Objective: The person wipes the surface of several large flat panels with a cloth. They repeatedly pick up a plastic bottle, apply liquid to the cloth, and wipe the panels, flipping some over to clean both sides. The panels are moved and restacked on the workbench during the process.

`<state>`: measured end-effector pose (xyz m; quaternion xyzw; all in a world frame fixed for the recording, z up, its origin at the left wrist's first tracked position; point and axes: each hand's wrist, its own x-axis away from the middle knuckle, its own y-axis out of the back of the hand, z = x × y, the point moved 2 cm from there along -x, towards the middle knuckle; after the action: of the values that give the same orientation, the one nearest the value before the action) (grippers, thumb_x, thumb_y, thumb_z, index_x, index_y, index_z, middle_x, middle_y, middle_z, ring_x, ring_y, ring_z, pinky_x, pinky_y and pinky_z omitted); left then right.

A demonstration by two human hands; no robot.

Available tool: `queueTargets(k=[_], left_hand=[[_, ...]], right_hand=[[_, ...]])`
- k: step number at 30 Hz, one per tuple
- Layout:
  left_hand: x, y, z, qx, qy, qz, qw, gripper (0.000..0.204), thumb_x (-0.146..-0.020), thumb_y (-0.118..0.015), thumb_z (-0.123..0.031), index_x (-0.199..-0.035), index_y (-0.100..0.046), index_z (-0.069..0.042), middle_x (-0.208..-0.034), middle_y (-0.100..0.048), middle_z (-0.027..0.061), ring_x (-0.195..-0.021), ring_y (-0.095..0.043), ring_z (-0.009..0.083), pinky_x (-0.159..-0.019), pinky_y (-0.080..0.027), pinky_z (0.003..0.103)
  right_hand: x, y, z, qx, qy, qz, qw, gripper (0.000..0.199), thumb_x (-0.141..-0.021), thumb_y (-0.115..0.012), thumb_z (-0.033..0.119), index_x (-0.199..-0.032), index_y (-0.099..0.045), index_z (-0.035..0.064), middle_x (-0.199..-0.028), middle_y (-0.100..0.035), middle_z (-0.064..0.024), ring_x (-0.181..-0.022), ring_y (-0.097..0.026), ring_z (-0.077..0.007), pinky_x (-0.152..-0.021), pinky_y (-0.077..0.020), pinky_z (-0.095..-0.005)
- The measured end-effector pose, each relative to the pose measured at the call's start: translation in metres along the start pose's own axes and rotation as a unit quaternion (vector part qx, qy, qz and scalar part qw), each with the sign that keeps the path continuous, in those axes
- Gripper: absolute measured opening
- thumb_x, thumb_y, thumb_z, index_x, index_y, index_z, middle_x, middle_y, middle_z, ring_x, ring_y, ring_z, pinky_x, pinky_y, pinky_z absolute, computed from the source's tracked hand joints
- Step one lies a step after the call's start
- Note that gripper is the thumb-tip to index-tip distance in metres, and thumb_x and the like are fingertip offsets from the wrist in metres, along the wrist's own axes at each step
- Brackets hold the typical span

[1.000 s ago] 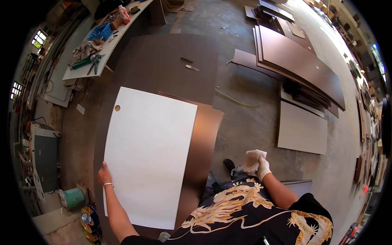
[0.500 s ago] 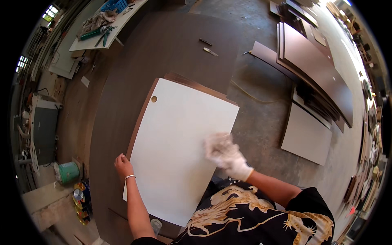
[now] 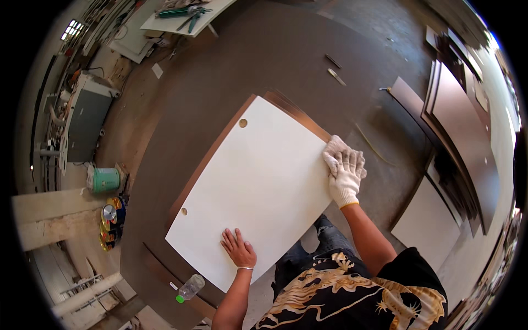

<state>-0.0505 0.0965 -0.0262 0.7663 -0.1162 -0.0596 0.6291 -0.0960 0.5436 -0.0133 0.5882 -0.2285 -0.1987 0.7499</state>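
Observation:
A white panel (image 3: 258, 181) with two round holes along its left edge lies on top of several brown panels (image 3: 206, 159), whose edges show at the left and far sides. My bare left hand (image 3: 239, 248) rests flat on the white panel near its close edge, fingers spread. At the panel's far right corner my right hand (image 3: 345, 173), in a white knitted glove, presses on a crumpled whitish rag (image 3: 336, 149). The gloved fingers lie over the rag, which hangs a little past the edge.
The stack lies on a large dark brown board (image 3: 275, 66). A utility knife (image 3: 336, 77) lies beyond it. A clear bottle with a green cap (image 3: 191, 287) lies at the near left. More panels (image 3: 462, 132) stand stacked at right. A green bucket (image 3: 104, 180) is at left.
My left hand has moved from the panel's left edge onto its surface. My right hand has carried the rag to the far right corner. The view has turned, showing a second hole.

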Motion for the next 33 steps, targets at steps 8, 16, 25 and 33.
queueTargets(k=[8, 16, 25, 33], left_hand=[[0.004, 0.003, 0.001, 0.002, 0.004, -0.001, 1.000, 0.065, -0.100, -0.044, -0.030, -0.159, -0.040, -0.003, -0.169, -0.025, 0.0297, -0.157, -0.017, 0.0508, -0.125, -0.008, 0.067], [-0.001, 0.006, -0.002, 0.015, 0.026, -0.002, 1.000, 0.065, -0.099, -0.044, -0.031, -0.158, -0.041, -0.003, -0.167, -0.027, 0.0308, -0.155, -0.021, 0.0518, -0.124, -0.011, 0.069], [-0.008, -0.002, -0.005, 0.016, 0.000, 0.011, 1.000, 0.065, -0.099, -0.043, -0.033, -0.159, -0.041, -0.006, -0.167, -0.028, 0.0288, -0.156, -0.021, 0.0504, -0.124, -0.011, 0.071], [0.009, 0.002, 0.003, 0.029, 0.043, 0.014, 0.999, 0.069, -0.095, -0.048, -0.032, -0.160, -0.039, -0.011, -0.170, -0.025, 0.0259, -0.158, -0.019, 0.0470, -0.124, -0.011, 0.070]], right_hand=[[-0.102, -0.015, 0.132, -0.002, 0.116, 0.016, 0.993, 0.064, -0.101, -0.047, 0.035, -0.158, -0.044, 0.0049, -0.169, -0.032, -0.0180, -0.160, -0.016, -0.0416, -0.131, -0.0025, -0.0543], [-0.177, -0.003, 0.209, -0.038, 0.248, 0.017, 0.968, 0.050, -0.102, -0.047, 0.030, -0.148, -0.057, 0.0116, -0.160, -0.046, -0.0131, -0.154, -0.032, -0.0355, -0.128, -0.0209, -0.0527], [-0.230, 0.002, 0.255, 0.027, 0.120, 0.064, 0.990, 0.049, -0.104, -0.042, 0.035, -0.148, -0.054, 0.0167, -0.163, -0.044, -0.0075, -0.148, -0.038, -0.0333, -0.124, -0.0287, -0.0442], [-0.202, -0.026, 0.230, 0.086, 0.242, 0.045, 0.966, 0.050, -0.107, -0.036, 0.027, -0.155, -0.048, 0.0243, -0.167, -0.040, -0.0019, -0.155, -0.030, -0.0294, -0.128, -0.0213, -0.0486]])
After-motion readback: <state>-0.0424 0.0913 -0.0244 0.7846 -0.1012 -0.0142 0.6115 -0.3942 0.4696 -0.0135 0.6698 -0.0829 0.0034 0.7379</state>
